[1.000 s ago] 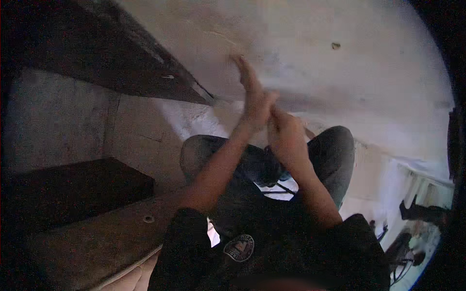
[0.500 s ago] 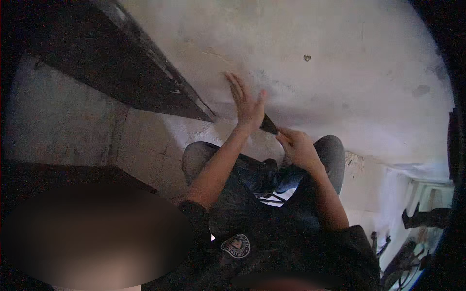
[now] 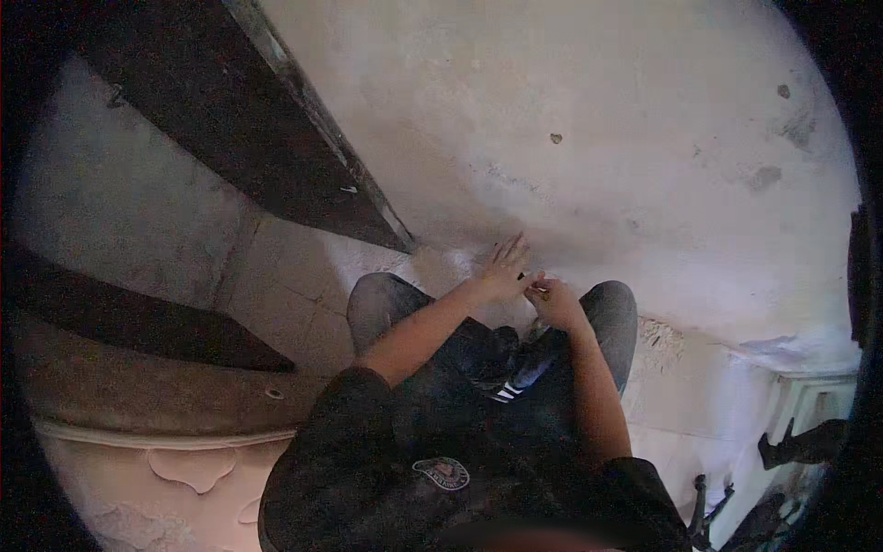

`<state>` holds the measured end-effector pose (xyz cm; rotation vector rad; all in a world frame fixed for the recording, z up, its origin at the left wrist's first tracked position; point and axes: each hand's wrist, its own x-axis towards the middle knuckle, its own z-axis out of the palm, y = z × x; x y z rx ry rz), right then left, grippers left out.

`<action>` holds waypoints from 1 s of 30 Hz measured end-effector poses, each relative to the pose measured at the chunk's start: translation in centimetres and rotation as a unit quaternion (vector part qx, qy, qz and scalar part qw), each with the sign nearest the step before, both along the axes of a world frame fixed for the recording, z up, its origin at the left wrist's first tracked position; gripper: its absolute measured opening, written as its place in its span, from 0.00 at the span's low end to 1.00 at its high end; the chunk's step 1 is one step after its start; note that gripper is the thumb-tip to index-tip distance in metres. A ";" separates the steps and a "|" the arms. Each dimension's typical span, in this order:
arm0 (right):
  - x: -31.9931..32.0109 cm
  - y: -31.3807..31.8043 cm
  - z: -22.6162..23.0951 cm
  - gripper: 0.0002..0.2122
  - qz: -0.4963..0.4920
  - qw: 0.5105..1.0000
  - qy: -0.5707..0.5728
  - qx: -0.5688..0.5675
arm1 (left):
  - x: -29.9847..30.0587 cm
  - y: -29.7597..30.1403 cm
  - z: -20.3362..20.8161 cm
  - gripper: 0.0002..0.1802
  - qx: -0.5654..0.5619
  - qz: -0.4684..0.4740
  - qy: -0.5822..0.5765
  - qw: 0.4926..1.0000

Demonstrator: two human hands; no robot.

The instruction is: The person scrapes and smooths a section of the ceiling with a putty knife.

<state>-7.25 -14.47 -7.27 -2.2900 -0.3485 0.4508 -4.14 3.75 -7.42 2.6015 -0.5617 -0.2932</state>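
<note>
The person crouches close to a pale plaster wall [image 3: 598, 120], knees drawn up, and both hands meet low on it, just above where it runs down to the floor. The left hand [image 3: 504, 269] lies flat against the wall with its fingers spread, while the right hand [image 3: 552, 299] is curled shut around a small dark tool [image 3: 528, 281] — its tip shows between the two hands, touching or nearly touching the wall, though what kind of tool it is stays too small to tell. As a judgement, the work on the wall looks barely begun at this spot: the plaster just beside the hands is rough and whitish, and further up the wall there are still small dark pits and grey stains, none of them visibly filled or smoothed. The wall itself is uneven, mottled cream and grey. To the left of the wall stands a dark frame or door edge [image 3: 303, 156], and below it a pale tiled floor [image 3: 285, 294] with cracks. Further left still — a dark step or ledge [image 3: 138, 322] over a worn stone sill, and some dark clutter lies on the floor at the wall's far right foot.
</note>
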 end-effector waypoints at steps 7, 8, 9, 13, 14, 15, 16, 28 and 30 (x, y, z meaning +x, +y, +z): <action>-0.6 0.3 2.6 0.19 -0.031 0.999 0.019 0.007 | 2.7 4.9 2.6 0.26 -0.112 0.078 -0.016 0.991; -0.7 0.4 3.1 0.19 -0.031 0.999 0.011 0.000 | 2.8 5.8 3.0 0.26 -0.122 0.075 -0.037 0.989; -0.7 0.4 3.5 0.19 -0.020 1.000 0.011 -0.003 | 2.9 6.6 3.4 0.24 -0.105 0.120 -0.036 0.986; -1.3 0.7 4.6 0.21 0.024 0.998 0.048 -0.021 | 2.0 8.6 4.0 0.25 -0.116 0.208 0.043 0.970; -1.5 0.8 4.7 0.21 0.032 0.999 0.012 -0.004 | 1.6 8.6 3.9 0.25 -0.117 0.204 0.032 0.971; -1.7 0.9 4.8 0.22 0.059 0.997 -0.011 -0.039 | 1.1 8.4 3.6 0.28 -0.114 0.196 0.056 0.972; -1.9 1.0 4.7 0.23 0.086 0.993 -0.033 -0.073 | 0.7 8.1 3.3 0.32 -0.112 0.192 0.072 0.972; -2.4 1.3 2.5 0.34 0.121 0.987 0.040 -0.096 | -0.8 6.9 0.9 0.44 0.079 -0.073 0.315 0.943; -2.5 1.6 2.4 0.35 0.104 0.990 0.034 -0.087 | -0.6 7.3 0.6 0.42 0.081 -0.078 0.317 0.942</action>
